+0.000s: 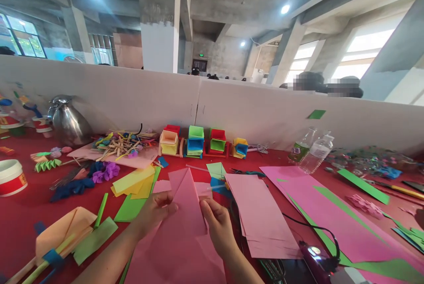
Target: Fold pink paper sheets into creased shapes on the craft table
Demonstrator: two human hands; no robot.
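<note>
A pink sheet of paper (185,204) with folded edges is held up between both hands, its narrow end pointing away from me. My left hand (161,206) pinches its left edge. At the right edge, my right hand (217,222) grips the paper between thumb and fingers. Below it lies a larger pink sheet (149,266), partly covered by my arms. Just right of my right hand is a stack of pink paper (261,217). Yellow paper pieces (134,182) and a green sheet (130,209) lie beyond my left forearm.
Small coloured paper boxes (196,142) line the white partition (132,92). A steel jug (68,120), a pile of sticks (124,145) and a white-and-red cup (12,178) are on the left. Plastic bottles (319,151), large pink sheets (331,213) and a cabled device (316,253) occupy the right.
</note>
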